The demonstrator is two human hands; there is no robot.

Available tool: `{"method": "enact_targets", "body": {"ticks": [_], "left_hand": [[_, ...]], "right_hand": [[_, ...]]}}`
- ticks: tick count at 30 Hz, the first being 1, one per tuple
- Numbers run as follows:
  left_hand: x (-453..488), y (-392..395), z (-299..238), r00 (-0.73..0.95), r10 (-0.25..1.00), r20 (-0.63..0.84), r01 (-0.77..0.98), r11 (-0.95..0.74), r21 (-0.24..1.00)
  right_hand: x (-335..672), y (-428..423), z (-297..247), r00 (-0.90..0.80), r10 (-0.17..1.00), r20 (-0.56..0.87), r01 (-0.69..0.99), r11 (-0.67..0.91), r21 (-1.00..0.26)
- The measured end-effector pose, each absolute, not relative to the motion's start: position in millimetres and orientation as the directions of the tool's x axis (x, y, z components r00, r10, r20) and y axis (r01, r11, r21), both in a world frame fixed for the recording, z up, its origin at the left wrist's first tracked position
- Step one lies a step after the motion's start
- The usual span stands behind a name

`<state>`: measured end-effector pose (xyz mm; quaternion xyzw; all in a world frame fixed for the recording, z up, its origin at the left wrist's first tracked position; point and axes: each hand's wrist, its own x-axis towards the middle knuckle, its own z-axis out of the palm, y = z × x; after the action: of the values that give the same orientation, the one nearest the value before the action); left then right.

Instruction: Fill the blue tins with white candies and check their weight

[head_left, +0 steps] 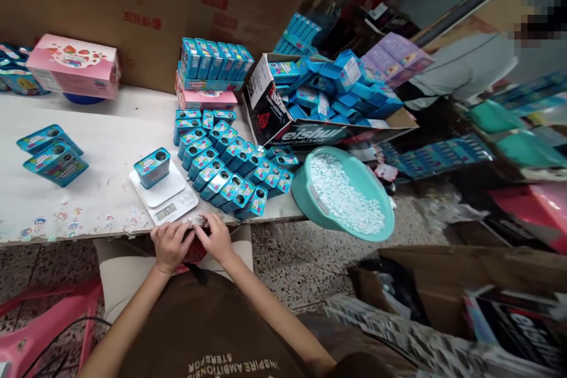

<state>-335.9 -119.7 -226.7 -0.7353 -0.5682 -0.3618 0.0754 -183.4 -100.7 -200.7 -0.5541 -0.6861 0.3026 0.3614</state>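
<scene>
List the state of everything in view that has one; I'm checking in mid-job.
Left hand: curled, at the table edge, by the scale's front.
Right hand: curled beside the left hand, fingers at the scale's front.
Kitchen scale: display lit, loaded.
Blue tin: upright on the scale.
Teal basin: tilted, holding white pieces.
Printed carton: open, full of loose blue tins.

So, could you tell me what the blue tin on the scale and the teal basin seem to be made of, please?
The blue tin looks like printed sheet metal, glossy, with crisp straight edges, though card is possible. The teal basin looks like moulded plastic: smooth, satiny, with a rounded rim.
</scene>
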Motion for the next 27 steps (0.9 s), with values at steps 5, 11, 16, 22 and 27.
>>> {"method": "enact_targets", "body": {"ticks": [5,11,16,22,27], "left_hand": [[-348.4,-111.3,-205.9,0.139,0.789,0.599,0.883,-0.373,0.286],[-339.3,-80.2,-144.2,0.423,0.879,0.218,0.872,-0.461,0.168],[-311.6,-30.7,-106.2,0.249,0.969,0.009,0.968,-0.248,-0.027],[-282.4,13.9,-102.9,-0.009,0.98,-0.2,0.985,-0.026,-0.173],[-278.3,31.6,-109.6,-0.1,0.978,-0.184,0.973,0.057,-0.225]], "right_hand": [[-199.2,-81.7,-195.3,-0.177,0.971,0.161,0.596,0.236,-0.767],[-199.5,-73.0,-188.6,-0.182,0.977,0.107,0.548,0.192,-0.814],[-195.7,-71.6,-191.9,-0.264,0.955,0.138,0.561,0.268,-0.783],[-197.8,-70.6,-198.0,-0.299,0.942,0.151,0.595,0.308,-0.742],[-193.0,-72.3,-197.2,-0.324,0.926,0.192,0.567,0.353,-0.744]]}}
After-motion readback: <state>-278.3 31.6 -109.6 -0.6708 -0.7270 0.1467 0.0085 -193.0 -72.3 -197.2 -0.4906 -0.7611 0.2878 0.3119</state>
